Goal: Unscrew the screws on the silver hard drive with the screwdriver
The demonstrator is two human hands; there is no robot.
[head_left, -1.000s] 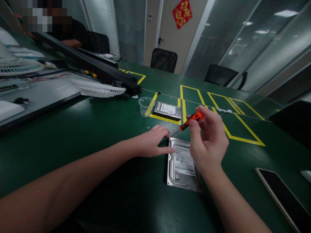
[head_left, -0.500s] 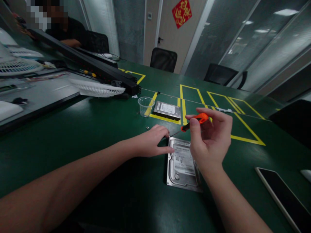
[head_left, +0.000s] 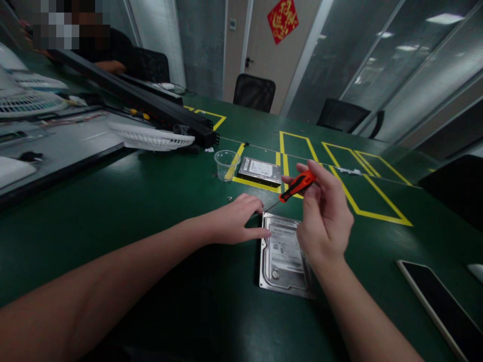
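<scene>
A silver hard drive [head_left: 285, 259] with a white label lies flat on the green table in front of me. My left hand [head_left: 241, 221] steadies its upper left corner, thumb on the top face and curled fingers at the far edge. In my right hand [head_left: 326, 216] is an orange and black screwdriver [head_left: 298, 186], held slanted between thumb and fingers. Its thin shaft points down at that same corner, and the tip is too small to make out. My right wrist covers part of the drive's right side.
Beyond my hands stand a clear plastic cup [head_left: 227, 166] and a second hard drive [head_left: 260, 171] beside yellow tape. Small metal bits [head_left: 229, 199] lie nearby. A phone [head_left: 437, 306] rests at right. White fan parts [head_left: 151, 137] and a long black bar [head_left: 132, 95] occupy the left, near another person.
My right hand has shifted slightly left, and its fingers have changed their hold on the screwdriver handle, which looks turned. My left hand and the hard drive have stayed put.
</scene>
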